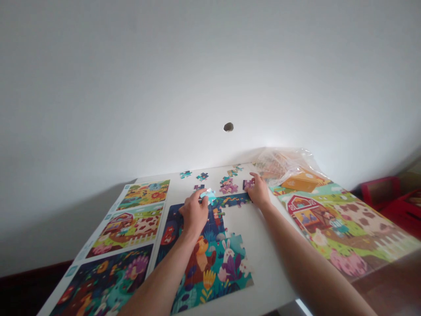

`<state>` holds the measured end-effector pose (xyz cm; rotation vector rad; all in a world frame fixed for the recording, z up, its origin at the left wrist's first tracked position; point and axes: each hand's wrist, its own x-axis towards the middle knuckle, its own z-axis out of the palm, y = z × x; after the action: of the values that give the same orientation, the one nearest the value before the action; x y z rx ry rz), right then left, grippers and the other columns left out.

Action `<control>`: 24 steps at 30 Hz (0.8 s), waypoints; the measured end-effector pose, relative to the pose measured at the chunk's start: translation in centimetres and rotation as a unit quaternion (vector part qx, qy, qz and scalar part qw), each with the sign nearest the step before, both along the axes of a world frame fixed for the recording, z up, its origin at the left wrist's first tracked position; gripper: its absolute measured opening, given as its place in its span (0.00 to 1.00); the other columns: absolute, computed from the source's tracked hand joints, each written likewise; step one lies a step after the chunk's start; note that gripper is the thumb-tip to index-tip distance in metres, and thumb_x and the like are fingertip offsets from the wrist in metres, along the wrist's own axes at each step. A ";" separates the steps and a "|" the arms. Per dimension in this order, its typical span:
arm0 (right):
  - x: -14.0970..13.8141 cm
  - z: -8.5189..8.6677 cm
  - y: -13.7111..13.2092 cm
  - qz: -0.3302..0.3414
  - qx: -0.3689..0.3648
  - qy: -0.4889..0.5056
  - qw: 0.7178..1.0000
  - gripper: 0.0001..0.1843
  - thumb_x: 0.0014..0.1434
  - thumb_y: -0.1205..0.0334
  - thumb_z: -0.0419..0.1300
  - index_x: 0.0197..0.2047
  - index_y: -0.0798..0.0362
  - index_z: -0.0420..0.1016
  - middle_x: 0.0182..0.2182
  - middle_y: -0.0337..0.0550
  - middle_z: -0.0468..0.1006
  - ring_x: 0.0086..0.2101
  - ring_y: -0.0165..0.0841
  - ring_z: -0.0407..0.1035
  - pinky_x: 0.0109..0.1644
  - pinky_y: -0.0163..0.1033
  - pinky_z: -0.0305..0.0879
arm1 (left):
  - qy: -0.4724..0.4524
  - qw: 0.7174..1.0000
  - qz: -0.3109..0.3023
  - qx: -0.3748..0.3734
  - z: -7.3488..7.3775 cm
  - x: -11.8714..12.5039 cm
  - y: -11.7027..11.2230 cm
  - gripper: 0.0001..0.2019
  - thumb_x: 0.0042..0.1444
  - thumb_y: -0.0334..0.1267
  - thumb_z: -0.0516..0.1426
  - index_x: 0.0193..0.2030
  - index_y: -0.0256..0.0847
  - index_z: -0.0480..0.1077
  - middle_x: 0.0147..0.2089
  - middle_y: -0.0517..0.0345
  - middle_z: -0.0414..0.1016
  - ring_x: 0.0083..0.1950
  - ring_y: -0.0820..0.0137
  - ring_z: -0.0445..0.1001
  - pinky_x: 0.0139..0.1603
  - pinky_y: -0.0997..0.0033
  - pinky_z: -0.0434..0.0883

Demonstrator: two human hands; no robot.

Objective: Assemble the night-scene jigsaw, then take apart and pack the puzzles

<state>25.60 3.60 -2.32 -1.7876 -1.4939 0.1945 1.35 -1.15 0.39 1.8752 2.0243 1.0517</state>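
A light-blue puzzle piece (208,196) is pinched between the thumb and fingers of my left hand (194,211), just over the top edge of a partly assembled jigsaw puzzle (205,263). The puzzle shows a dark forest with a bear and a white rabbit; its right upper part is a gap of bare table. My right hand (258,191) rests at the puzzle's upper right end, index finger stretched out and thumb apart, beside a purple puzzle piece (247,184) that it seems to touch. Joined purple pieces (228,185) lie between the hands.
Loose pieces (202,176) lie along the table's back, near the wall. A picture sheet (128,230) lies at left. To the right are a farm puzzle (342,228), a clear plastic bag (289,164) and an orange box (300,181). Red containers (399,210) stand beyond.
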 end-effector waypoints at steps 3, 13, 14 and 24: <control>0.0 -0.1 0.3 0.019 0.050 0.089 0.995 0.30 0.48 0.68 0.59 0.56 0.53 0.68 0.45 0.49 0.72 0.39 0.35 0.71 0.48 0.41 0.67 | -0.002 1.000 -0.004 -0.008 0.0 0.0 0.0 0.13 0.59 0.35 0.55 0.50 0.46 0.74 0.46 0.55 0.80 0.45 0.61 0.75 0.46 0.63 0.65; -1.2 1.9 -0.8 0.137 0.071 0.325 0.933 0.23 0.49 0.53 0.65 0.45 0.58 0.75 0.29 0.46 0.81 0.30 0.35 0.74 0.37 0.39 0.70 | 0.009 1.000 -0.003 -0.021 0.0 0.0 0.0 0.14 0.60 0.35 0.54 0.51 0.48 0.74 0.45 0.54 0.80 0.47 0.59 0.75 0.46 0.60 0.64; -1.4 1.9 -0.9 0.150 0.064 0.331 0.930 0.23 0.49 0.51 0.65 0.44 0.58 0.76 0.28 0.46 0.81 0.29 0.35 0.74 0.36 0.39 0.70 | 0.010 1.000 -0.005 -0.023 0.1 0.0 0.0 0.14 0.60 0.35 0.54 0.51 0.48 0.74 0.46 0.54 0.80 0.48 0.59 0.75 0.47 0.60 0.64; -0.3 1.4 -0.6 0.019 0.083 0.184 0.979 0.19 0.56 0.50 0.57 0.39 0.54 0.81 0.28 0.44 0.80 0.30 0.35 0.70 0.37 0.38 0.63 | 0.014 1.000 -0.005 -0.024 -0.2 0.0 0.1 0.15 0.60 0.35 0.53 0.52 0.49 0.74 0.45 0.53 0.80 0.48 0.58 0.75 0.48 0.58 0.65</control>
<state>25.28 2.98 -0.93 -1.4959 -1.2404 0.3863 1.33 -1.05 0.21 1.8849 2.0337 0.9720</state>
